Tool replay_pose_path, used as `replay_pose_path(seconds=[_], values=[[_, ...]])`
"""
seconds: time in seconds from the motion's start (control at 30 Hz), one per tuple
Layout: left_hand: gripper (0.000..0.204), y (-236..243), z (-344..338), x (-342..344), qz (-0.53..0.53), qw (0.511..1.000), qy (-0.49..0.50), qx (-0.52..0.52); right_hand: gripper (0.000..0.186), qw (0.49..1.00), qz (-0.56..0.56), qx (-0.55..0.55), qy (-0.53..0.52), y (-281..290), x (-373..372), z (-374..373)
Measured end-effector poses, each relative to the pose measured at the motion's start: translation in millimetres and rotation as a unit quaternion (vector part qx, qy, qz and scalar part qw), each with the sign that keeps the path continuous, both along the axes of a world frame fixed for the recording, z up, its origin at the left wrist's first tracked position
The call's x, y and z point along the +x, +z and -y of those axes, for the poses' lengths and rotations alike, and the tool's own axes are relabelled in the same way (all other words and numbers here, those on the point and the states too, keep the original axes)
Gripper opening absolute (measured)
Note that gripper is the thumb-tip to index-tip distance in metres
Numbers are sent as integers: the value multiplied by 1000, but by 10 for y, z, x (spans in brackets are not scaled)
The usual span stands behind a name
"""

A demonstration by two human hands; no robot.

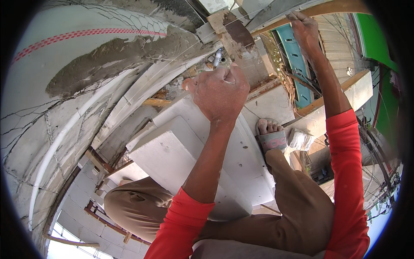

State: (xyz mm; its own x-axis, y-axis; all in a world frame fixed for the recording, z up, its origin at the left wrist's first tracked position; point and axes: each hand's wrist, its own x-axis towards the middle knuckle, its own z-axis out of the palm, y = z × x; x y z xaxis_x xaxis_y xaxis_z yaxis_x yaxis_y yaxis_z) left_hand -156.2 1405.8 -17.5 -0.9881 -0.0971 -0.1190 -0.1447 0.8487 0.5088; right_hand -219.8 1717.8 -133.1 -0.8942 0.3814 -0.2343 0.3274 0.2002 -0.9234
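Note:
My left hand [221, 93], dusty and curled into a fist, is raised over a stack of white building blocks [168, 146]. Whatever its fingers may hold is hidden. Farther out at the upper right, my right hand [305, 32] is also closed, with its fingertips at the edge of a long wooden strip [332, 7]. I cannot make out whether it grips the strip or something thin beside it. The blocks lie between my bent legs. My sandalled foot [271, 134] rests beside them, on the right.
A curved pale wall on the left carries a grey mortar patch [99, 64], wire mesh [116, 15] and a red-and-white checked band [90, 33]. An upright mortar-smeared board [243, 56] stands ahead. Low down on the right are a teal panel [295, 60] and tangled cables [377, 146].

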Motion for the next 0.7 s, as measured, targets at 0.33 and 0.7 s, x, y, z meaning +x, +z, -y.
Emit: replay_pose_path(seconds=[0.33, 0.7], values=[[32, 56, 1, -15, -1, 1000, -4, 1, 39, 995, 29, -40, -83, 170, 15, 194], [25, 27, -27, -48, 32, 999, 6, 19, 37, 997, -37, 22, -58, 170, 72, 268]])
